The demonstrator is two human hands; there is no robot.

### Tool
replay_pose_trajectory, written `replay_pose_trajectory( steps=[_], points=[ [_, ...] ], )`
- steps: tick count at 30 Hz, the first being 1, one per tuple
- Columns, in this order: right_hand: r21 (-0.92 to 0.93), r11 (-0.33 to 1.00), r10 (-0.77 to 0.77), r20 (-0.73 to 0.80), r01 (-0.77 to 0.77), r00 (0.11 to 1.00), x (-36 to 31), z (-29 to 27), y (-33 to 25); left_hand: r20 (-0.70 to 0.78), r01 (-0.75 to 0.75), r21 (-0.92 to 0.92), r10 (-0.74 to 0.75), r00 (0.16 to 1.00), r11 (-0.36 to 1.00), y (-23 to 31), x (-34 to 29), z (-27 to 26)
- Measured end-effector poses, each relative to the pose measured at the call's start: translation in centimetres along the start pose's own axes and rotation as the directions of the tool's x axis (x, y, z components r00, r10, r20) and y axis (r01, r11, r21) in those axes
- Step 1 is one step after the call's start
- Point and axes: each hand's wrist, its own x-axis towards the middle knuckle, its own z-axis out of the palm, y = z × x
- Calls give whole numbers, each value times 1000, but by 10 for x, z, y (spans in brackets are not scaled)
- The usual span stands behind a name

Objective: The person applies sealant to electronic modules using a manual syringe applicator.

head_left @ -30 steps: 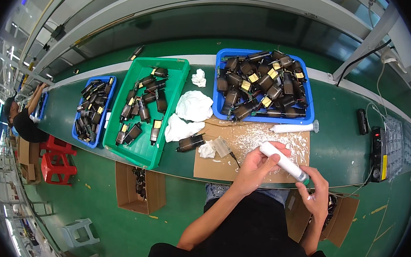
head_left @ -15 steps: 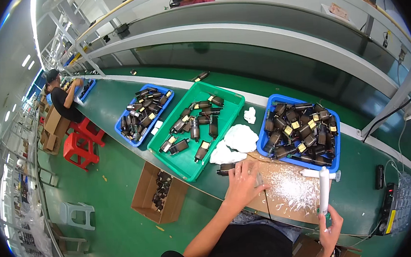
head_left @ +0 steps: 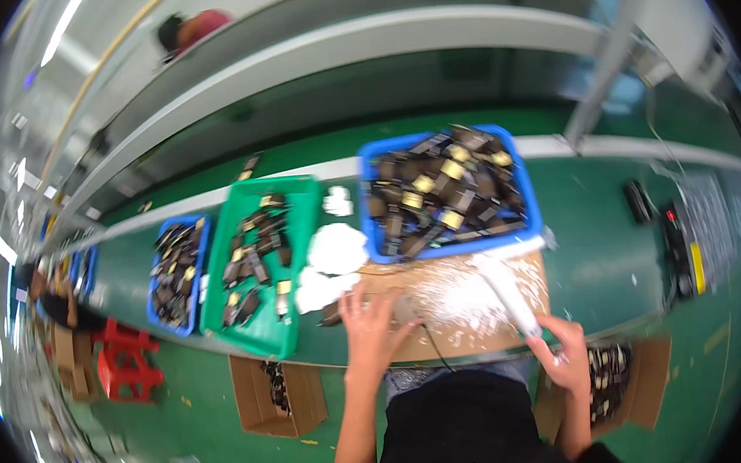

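My left hand (head_left: 371,329) is at the left side of a brown board (head_left: 414,343), its fingers spread. Beside its thumb is a small greyish piece (head_left: 405,309), blurred; a thin black cable runs close by. A dark motor-like part (head_left: 332,314) lies just left of the fingers. My right hand (head_left: 565,355), at the board's right front corner, is closed round the lower end of a white syringe (head_left: 508,295), which tilts up to the left. White smears and specks (head_left: 463,298) cover much of the board. A second white syringe (head_left: 524,247) lies beside the blue bin.
A blue bin (head_left: 532,210) heaped with dark parts stands behind the board. Crumpled white cloths (head_left: 337,250), a green tray (head_left: 217,278) and another blue bin (head_left: 155,279) are to the left. Cartons (head_left: 301,394) sit on the floor; a power strip (head_left: 678,251) lies right.
The view has swung, so bins and board now appear farther left. The syringe in my right hand has tipped from upright to leaning left, over the smeared board. My left hand stays beside the greyish piece.
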Motion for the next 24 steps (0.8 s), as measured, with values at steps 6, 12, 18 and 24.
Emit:
replay_pose_trajectory(
  steps=[6,12,18,24],
  points=[
    [139,977,162,13,-162,987,-7,-24,16,6,44,-432,-46,999,901,15,2,-10],
    [8,961,273,-195,-277,942,-29,-76,52,123,199,-959,-337,934,203,31,-6,-10],
    [136,910,413,-394,-392,821,-25,-64,52,368,116,-839,-397,841,-532,43,24,8],
    [118,985,160,-309,-129,937,-28,-41,1,465,77,-676,-344,816,-732,50,60,42]
  ],
)
